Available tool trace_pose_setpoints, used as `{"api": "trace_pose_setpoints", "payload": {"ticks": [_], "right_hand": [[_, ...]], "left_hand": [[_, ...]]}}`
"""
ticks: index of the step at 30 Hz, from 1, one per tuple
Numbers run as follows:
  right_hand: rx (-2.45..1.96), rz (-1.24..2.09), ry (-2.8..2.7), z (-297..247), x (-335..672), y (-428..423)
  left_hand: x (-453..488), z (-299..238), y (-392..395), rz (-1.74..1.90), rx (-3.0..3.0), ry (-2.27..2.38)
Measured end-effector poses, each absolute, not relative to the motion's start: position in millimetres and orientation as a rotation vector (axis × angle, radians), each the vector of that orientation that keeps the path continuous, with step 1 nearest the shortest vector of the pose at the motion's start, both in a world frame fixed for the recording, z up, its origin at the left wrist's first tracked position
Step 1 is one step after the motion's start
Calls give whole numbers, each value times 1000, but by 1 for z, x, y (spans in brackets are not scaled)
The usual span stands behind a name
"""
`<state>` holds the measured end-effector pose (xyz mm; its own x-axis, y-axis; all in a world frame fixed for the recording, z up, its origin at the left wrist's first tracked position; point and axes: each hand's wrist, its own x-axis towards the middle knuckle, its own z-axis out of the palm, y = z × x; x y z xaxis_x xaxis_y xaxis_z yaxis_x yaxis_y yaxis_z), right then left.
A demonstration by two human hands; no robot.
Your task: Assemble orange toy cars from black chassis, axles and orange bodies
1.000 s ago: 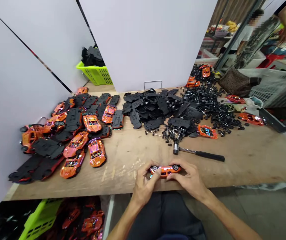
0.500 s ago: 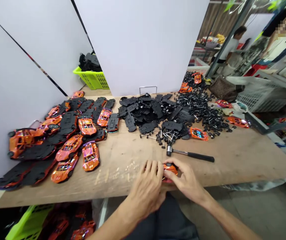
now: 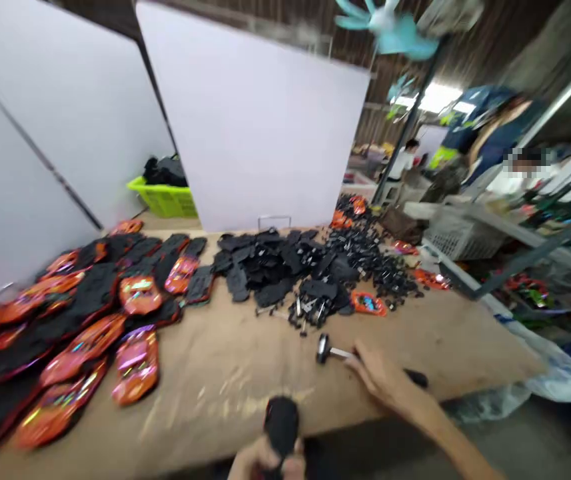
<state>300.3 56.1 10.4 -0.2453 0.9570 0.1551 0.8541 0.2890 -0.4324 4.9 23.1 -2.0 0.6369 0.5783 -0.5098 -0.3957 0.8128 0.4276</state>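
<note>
We hold a toy car point(image 3: 282, 423) in our left grip point(image 3: 266, 460), at the near edge of the table point(image 3: 245, 333), and the digits pinch it at its near end. The car shows us a dark, matte black face with a rounded far end, a thin orange-red line running along its left side; blur hides any finer detail, and we cannot tell whether it touches the wood. Our right grip point(image 3: 379, 375) lies over the handle of a hammer point(image 3: 323, 348), whose dark head and bright metal shaft show to the left and whose black handle end shows to the right; we cannot tell whether the fingers are wrapped around it. To our left, finished-looking cars point(image 3: 136, 365) lie in a heap, some with glossy orange bodies up, tinged pink and violet, others black side up. Beyond the hammer we see a pile of black plates point(image 3: 265, 263), with small wheels and axles point(image 3: 365, 250) to its right and an orange body point(image 3: 368, 303) with blue spots just in front.
</note>
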Motion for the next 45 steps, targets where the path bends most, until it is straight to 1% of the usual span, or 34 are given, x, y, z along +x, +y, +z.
{"api": "trace_pose_setpoints", "payload": {"ticks": [3,6,8,10,12,15,18,23,26,30,33,36,39,41,43,45], "right_hand": [[-1559,678,-2162,26,292,37],[-1315,776,-2236,40,268,26],[-1214,730,-2217,44,248,21],[-1188,634,-2113,43,232,20],[-1155,551,-2130,39,223,22],[-1137,476,-2336,34,225,25],[-1204,448,-2275,35,237,23],[-1123,352,-2347,42,240,25],[-1189,396,-2151,40,226,37],[-1149,400,-2302,28,218,47],[-1234,411,-2236,22,229,40],[-1234,405,-2323,22,248,31],[-1325,505,-2219,22,265,33],[-1369,561,-2156,21,272,40],[-1407,514,-2140,19,273,45],[-1471,473,-2005,20,267,43]], "left_hand": [[-1,0,2,509,-179,543],[-5,2,-4,461,-447,378],[-5,2,-3,452,-462,339],[-5,1,-1,449,-454,315],[-5,0,0,442,-446,289],[-6,-3,0,430,-450,249],[-7,-6,-1,431,-461,232],[-8,-5,1,417,-492,224],[-8,-2,2,412,-515,217],[-8,1,2,416,-530,218],[-8,1,2,416,-536,215],[-7,0,4,421,-532,221],[-4,-1,2,455,-498,259],[-1,1,-5,517,-417,339],[2,7,-17,576,-257,503],[4,16,-29,604,-34,698]]}}
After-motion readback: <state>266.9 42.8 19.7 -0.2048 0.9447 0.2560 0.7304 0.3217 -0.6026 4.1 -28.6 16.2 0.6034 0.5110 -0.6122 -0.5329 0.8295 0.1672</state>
